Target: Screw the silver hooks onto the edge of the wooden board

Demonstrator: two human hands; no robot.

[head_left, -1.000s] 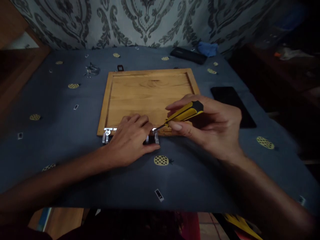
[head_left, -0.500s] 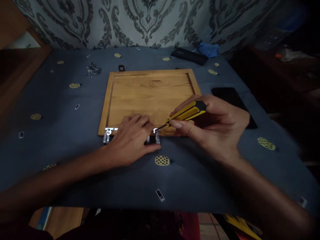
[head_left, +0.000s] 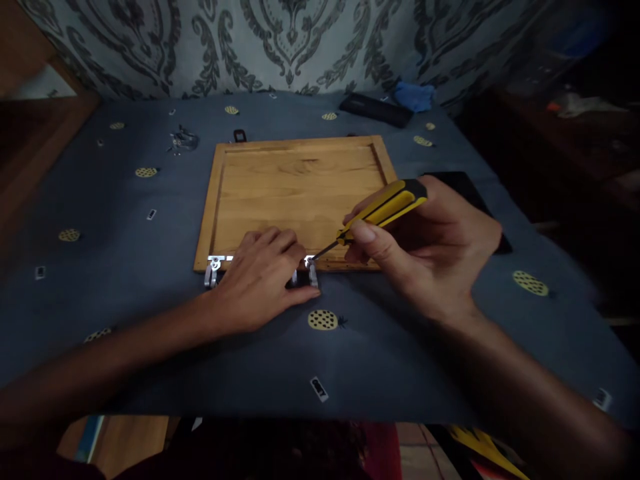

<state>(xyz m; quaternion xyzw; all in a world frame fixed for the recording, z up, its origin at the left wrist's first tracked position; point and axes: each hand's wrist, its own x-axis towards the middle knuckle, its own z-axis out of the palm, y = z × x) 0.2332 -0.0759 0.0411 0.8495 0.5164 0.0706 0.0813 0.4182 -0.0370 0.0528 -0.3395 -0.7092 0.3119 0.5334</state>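
A framed wooden board (head_left: 300,193) lies flat on the table. A shiny metal bracket (head_left: 214,265) with small upright lugs sits along the left part of its near edge. My left hand (head_left: 265,273) covers the bracket's middle, fingers bent over it and thumb stretched along its near side. My right hand (head_left: 435,247) grips a yellow-and-black screwdriver (head_left: 387,205) by the handle, thumb on the near side. The screwdriver slants down to the left, its tip at the bracket's right end. Whether the tip sits in a screw is too small to tell.
Right of the board lies a black phone-like slab (head_left: 463,183), partly behind my right hand. A dark elongated case (head_left: 375,110) and a blue cloth (head_left: 414,97) rest at the back. Small metal parts (head_left: 184,139) lie back left. A patterned curtain (head_left: 290,47) hangs behind the table.
My right hand's fingers have shifted on the screwdriver, and its handle now sits higher and farther right. The tip stays by the bracket's right end. My left hand keeps its place on the bracket.
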